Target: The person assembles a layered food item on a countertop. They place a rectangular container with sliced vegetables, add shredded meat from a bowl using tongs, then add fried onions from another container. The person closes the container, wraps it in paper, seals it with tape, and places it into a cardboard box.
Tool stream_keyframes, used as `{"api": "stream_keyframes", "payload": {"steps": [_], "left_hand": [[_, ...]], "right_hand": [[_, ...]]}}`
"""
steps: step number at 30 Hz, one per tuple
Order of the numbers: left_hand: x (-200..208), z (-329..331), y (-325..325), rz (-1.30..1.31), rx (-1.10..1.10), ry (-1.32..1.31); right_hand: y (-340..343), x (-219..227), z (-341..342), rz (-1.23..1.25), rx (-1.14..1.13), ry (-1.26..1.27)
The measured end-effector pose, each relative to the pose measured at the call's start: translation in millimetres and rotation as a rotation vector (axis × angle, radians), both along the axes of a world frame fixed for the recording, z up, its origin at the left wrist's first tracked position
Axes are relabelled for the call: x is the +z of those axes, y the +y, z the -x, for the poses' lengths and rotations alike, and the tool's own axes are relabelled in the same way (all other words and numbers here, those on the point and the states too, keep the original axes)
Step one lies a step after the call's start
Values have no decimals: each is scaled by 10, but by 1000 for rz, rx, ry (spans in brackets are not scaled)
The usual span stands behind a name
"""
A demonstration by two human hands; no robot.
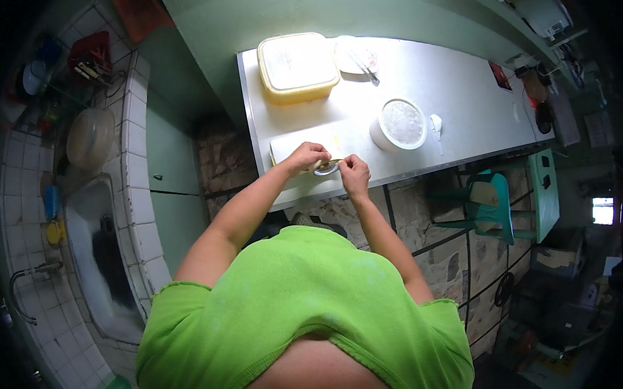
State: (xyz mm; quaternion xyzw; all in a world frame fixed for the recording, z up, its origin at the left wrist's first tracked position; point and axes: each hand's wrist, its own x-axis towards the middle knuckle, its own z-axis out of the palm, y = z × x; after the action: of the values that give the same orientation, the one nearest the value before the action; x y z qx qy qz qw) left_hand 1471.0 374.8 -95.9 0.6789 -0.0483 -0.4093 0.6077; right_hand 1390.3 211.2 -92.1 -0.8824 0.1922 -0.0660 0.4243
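At the near left of the white table [472,87], both my hands are closed in pinches on a small round thing [326,168] with a pale rim and a dark middle. My left hand [306,157] holds its left edge, the fingertips partly covering it. From the other side, my right hand [355,174] grips the right edge. What fills the middle is too small to make out. A flat pale sheet or board [289,145] lies on the table beside my left hand.
Behind my hands stands a yellow tub with a whitish lid [301,61]. A plate with cutlery [356,56] is beside it. Farther right are a white tub of white contents [402,123] and a white spoon [436,126]. A green chair [498,204] stands right; a sink [92,211] lies left.
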Motion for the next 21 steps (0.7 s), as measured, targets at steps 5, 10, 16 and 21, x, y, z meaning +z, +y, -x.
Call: {"api": "stream_keyframes", "payload": {"steps": [5,10,16,21], "left_hand": [[180,-71,107,-1,-43,132],[250,-92,159,49,-74,180],[-109,-111,222,195,-18,206],[-282,-41,324,-245,-86,-360]], "right_hand": [[-351,317,9,2,90,-33],[-567,435,-141,-15,533,-42],[-352,353,-153,-42,593,-95],[-461,1392,-261,389,581,-179]]}}
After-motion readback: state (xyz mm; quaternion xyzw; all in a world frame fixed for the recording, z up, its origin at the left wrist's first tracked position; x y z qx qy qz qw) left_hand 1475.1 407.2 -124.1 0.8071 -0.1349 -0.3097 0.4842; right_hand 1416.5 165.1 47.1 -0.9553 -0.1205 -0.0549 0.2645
